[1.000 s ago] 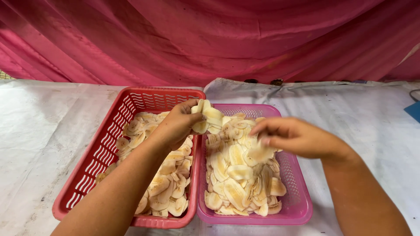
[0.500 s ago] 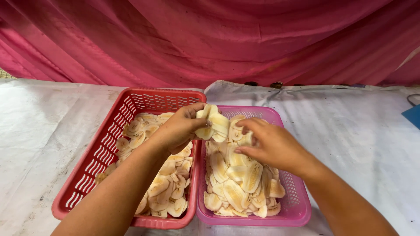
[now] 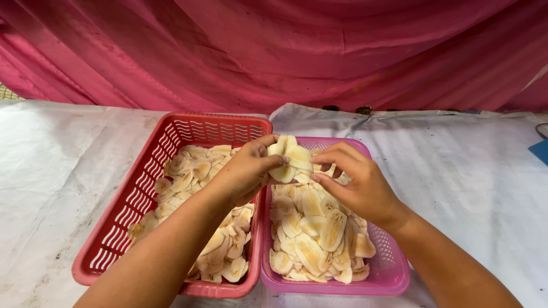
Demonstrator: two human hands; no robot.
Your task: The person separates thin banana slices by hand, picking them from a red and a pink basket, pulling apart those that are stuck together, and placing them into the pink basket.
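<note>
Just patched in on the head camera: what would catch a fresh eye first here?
Two slotted plastic baskets stand side by side at centre on the white sheet-covered table: a red basket on the left and a pink-purple basket on the right, both filled with pale, flat banana slices. Above their shared edge, the left hand holds a small stack of slices while the right hand touches it. A crimson fabric backdrop fills the top.

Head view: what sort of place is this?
Probably a small, informal food-preparation spot. Pink cloth hangs as a backdrop, white sheeting covers the table, and a red basket and a pink basket hold pale fruit slices.
</note>
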